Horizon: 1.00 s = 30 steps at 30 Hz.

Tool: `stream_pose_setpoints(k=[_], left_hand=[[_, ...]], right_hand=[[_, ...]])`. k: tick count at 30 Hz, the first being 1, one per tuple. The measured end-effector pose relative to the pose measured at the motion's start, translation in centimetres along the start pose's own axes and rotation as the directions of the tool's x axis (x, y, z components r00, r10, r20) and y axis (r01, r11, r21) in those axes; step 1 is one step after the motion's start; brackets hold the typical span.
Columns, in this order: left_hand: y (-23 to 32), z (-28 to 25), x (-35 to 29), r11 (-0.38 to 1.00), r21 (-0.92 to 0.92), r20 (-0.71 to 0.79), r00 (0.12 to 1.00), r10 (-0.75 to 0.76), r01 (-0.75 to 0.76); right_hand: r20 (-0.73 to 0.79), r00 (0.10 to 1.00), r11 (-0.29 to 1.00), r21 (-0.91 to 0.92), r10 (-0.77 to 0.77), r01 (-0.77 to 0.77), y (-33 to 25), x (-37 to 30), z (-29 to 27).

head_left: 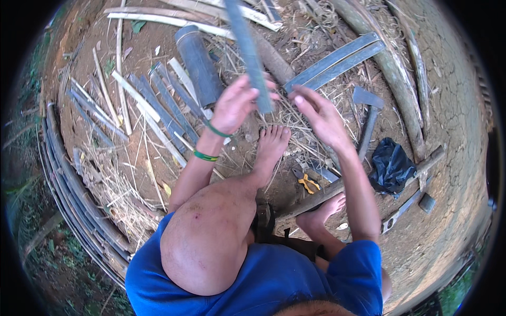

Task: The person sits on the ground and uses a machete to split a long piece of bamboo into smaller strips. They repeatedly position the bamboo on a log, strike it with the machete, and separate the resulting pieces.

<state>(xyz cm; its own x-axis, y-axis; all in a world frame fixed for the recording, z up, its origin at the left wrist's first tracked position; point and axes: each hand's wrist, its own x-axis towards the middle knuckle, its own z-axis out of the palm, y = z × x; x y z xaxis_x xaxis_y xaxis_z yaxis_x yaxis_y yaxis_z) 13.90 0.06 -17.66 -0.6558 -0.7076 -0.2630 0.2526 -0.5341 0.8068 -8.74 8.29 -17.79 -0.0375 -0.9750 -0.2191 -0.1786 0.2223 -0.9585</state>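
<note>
My left hand (237, 104) grips a long grey-green bamboo strip (246, 47) near its lower end. The strip stands up and away from me, slightly blurred. My right hand (320, 117) is open, thumb and fingers apart, with nothing visible in it. Its fingertips are close to the near ends of two split bamboo slats (337, 62) lying side by side on the right; whether they touch, I cannot tell. Just left of my left hand a thick dark bamboo section (199, 66) lies on the ground.
Left lie several split bamboo strips (163, 102) and a bundle of long poles (68, 174). Right are an axe (368, 113), a black plastic bag (391, 167), a log (390, 66) and a knife-like blade (405, 209). Yellow-handled pliers (308, 182) lie near my feet among shavings.
</note>
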Motion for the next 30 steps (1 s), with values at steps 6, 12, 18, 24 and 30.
stream_pose_setpoints(k=[6,12,18,24,30], left_hand=[[-6.3,0.3,-3.8,0.94,0.334,-0.101,0.994,-0.034,0.067],[-7.5,-11.1,-8.7,0.599,0.742,-0.663,0.468,0.584,0.303],[-10.3,-12.2,-9.0,0.12,0.822,-0.516,0.64,0.569,0.556],[-10.7,-12.6,-10.1,0.552,0.705,-0.703,0.535,0.468,0.444],[-10.4,-12.6,-11.0,0.956,0.224,-0.843,0.53,0.092,0.19]], right_hand=[[-0.25,0.949,0.905,0.418,0.193,-0.075,0.5,2.0,6.9],[-0.099,0.986,0.904,0.42,0.132,-0.078,-1.9,3.6,12.2],[0.116,0.991,0.979,0.202,-0.06,0.036,-4.2,6.2,16.8],[0.098,0.99,0.956,0.264,0.104,-0.126,0.2,3.3,14.8],[0.139,0.966,0.892,0.373,0.219,-0.256,3.6,1.5,12.9]])
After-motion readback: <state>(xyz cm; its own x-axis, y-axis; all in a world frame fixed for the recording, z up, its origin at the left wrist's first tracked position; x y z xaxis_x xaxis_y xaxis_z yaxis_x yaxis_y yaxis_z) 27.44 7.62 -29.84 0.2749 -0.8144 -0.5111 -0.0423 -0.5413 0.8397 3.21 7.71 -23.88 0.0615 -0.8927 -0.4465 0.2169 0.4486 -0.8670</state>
